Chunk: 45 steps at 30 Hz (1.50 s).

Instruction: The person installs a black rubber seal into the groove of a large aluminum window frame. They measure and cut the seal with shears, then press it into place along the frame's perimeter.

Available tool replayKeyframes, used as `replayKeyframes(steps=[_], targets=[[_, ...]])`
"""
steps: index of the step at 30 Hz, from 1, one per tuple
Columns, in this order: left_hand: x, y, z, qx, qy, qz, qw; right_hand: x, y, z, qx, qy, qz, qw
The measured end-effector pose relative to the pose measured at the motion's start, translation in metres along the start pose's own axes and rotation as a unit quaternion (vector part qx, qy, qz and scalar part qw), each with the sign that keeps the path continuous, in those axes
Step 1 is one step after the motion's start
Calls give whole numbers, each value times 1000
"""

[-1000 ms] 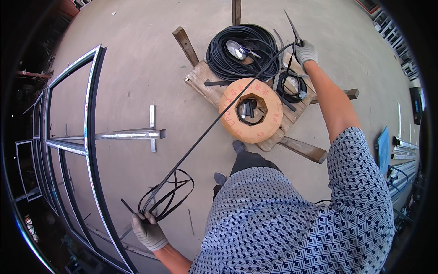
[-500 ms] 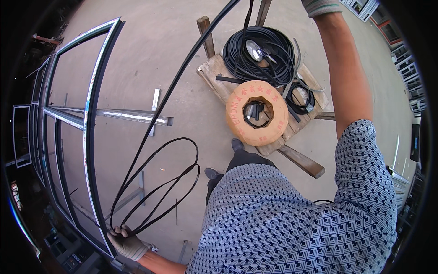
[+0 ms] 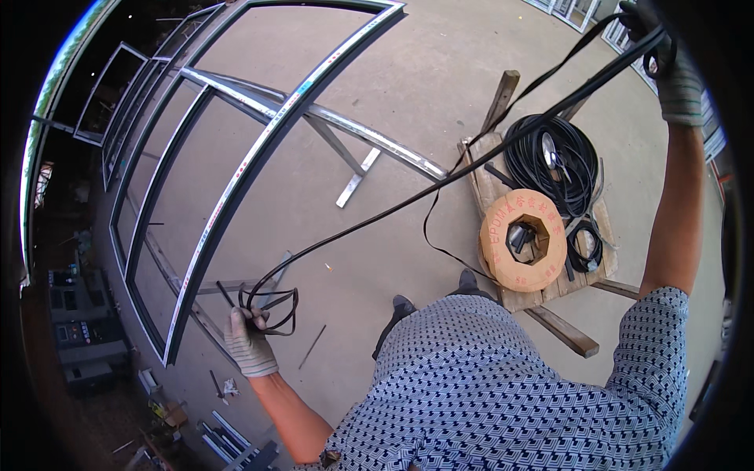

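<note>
A black rubber sealing strip stretches in several strands across the space between my two hands. At the lower left, my gloved left hand is closed on one end of it, with small loops hanging beside the fingers. My gloved right hand, raised at the upper right, grips the other end, where the strands bunch together. Its fingers are partly in shadow. A thin slack length of strip dangles towards the floor near the cardboard ring spool.
A wooden stool-like stand carries the spool, a large black coil and a smaller coil. At the left, a large window frame lies on metal supports. A dark machine stands beyond it.
The view has turned, so frame and stand appear farther right. The large loops by my left hand have shrunk to small ones, and the strip now runs taut between my hands.
</note>
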<state>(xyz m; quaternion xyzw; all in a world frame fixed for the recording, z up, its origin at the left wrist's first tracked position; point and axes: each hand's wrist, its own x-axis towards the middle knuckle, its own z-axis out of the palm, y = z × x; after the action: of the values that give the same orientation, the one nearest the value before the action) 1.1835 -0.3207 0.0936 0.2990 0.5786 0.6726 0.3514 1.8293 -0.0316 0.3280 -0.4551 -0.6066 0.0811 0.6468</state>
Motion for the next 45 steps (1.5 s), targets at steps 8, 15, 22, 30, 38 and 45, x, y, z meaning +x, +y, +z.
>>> replayKeyframes(steps=[8,15,22,30,38,45], targets=[[11,31,-11,71,-11,-77,994,-89,39,42,-149,-147,202,957],[11,41,-28,87,-34,-88,992,-182,115,59,-175,-223,258,924],[31,47,-10,47,-77,-82,993,-259,109,64,-218,-267,264,901],[84,61,23,-12,-66,-112,991,-261,73,170,-126,-251,332,901],[122,83,27,-188,-68,-96,975,-260,50,252,-69,-347,417,837],[159,99,-11,-334,-159,-77,926,-284,2,287,-131,-336,436,824]])
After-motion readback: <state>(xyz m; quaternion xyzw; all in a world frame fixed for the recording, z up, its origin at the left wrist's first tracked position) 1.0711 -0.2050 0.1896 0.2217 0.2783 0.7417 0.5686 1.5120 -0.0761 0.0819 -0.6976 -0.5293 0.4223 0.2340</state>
